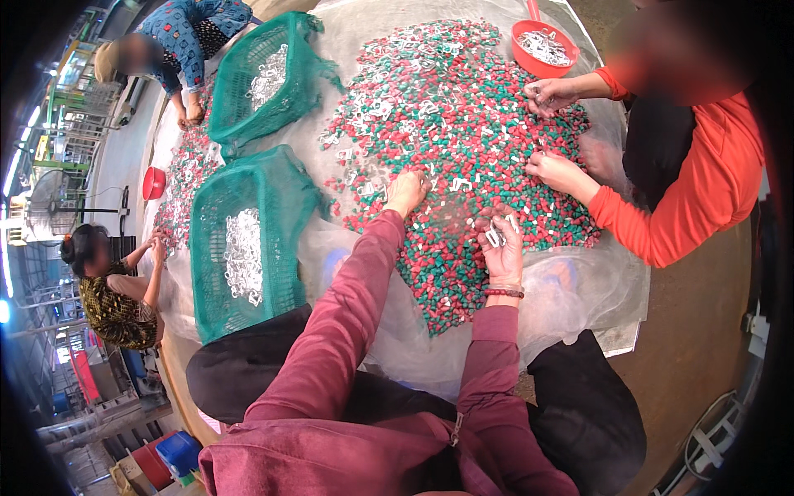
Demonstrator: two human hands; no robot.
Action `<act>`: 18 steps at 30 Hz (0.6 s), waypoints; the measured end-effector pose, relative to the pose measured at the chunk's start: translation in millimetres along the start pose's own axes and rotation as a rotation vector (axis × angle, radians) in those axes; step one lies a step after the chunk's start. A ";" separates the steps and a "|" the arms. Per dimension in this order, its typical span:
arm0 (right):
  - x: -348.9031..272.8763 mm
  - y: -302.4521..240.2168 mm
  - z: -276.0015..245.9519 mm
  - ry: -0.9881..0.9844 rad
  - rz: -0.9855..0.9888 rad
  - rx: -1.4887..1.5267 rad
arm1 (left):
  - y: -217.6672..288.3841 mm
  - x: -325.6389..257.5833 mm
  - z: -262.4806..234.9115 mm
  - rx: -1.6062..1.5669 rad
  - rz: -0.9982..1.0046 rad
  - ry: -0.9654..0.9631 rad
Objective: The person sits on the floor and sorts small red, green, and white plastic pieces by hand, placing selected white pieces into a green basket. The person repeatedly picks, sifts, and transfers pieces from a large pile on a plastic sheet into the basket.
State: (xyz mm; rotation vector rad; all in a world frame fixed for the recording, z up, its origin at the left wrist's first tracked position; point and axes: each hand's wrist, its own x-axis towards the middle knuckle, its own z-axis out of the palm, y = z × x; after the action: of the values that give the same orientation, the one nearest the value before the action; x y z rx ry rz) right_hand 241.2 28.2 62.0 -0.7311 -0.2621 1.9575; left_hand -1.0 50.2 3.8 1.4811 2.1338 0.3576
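Note:
A wide spread of small red and green pieces (447, 285) lies in front of me, with white clip-like pieces (461, 183) scattered through it. My left hand (407, 192) is down at the pile, its fingers curled together at the surface. Whatever those fingers pinch, if anything, is hidden. Closer to me on the right, my right hand (503, 252) is turned partly up over the pile. Its fingers are bent around a few white plastic clips (495, 235), which show between thumb and fingers. A red bead bracelet (504, 292) circles that wrist.
Two net-lined green baskets (198, 273) with white clips stand to my left. At the far right is a red bowl (518, 59) of clips. A person in orange (653, 227) works at the pile from the right; two others work at the far left near a small red container (154, 183).

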 end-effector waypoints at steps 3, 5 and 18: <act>2.5 2.8 -4.1 -0.004 0.048 -0.133 | 1.5 -26.3 -25.2 -0.452 -0.019 -0.166; 5.6 7.2 -7.7 0.015 0.112 -0.249 | 6.4 -49.7 -41.1 -0.857 -0.198 -0.339; -8.5 25.2 10.4 -0.012 0.260 -0.139 | 55.3 -94.0 -94.5 -0.531 0.112 -0.459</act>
State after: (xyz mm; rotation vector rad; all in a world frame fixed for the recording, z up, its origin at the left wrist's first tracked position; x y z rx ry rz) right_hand 219.3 9.9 61.6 -0.8800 -0.3258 2.2058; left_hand 16.5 -9.6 134.0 1.2246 1.4551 0.5194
